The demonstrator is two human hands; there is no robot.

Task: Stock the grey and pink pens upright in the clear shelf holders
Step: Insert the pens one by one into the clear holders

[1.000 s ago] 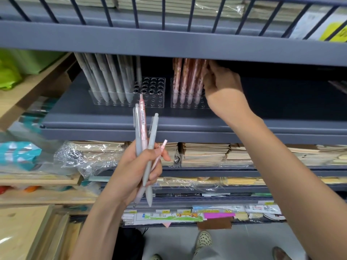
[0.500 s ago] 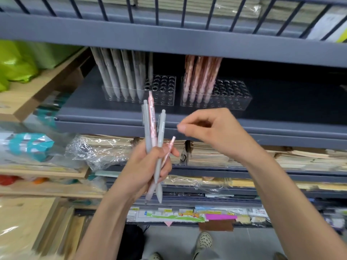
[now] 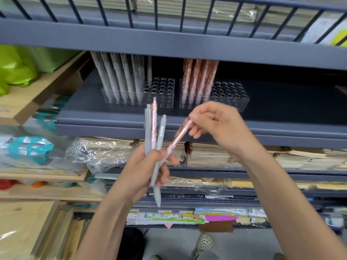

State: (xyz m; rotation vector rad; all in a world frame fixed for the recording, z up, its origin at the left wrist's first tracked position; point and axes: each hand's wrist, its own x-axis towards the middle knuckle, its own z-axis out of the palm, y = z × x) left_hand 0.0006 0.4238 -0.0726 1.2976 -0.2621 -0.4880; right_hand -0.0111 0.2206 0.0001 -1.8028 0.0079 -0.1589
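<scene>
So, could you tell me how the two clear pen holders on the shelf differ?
The left holder carries grey pens; the right holder carries pink pens. The left holder's pens cover more of its length than the right holder's do. Both are clear, with pens standing at the left end and empty holes on the right.

You are standing in what looks like a stationery shop. The grey metal shelving [image 3: 169, 44] carries clear holders [image 3: 163, 94] stocked with rows of grey pens [image 3: 120, 76] and pink pens [image 3: 197, 77]. The shelf below holds plastic-wrapped stacks of notebooks [image 3: 206, 154]. The small tags [image 3: 187, 215] along a lower shelf edge are probably price labels, though they are too blurred to read.
</scene>
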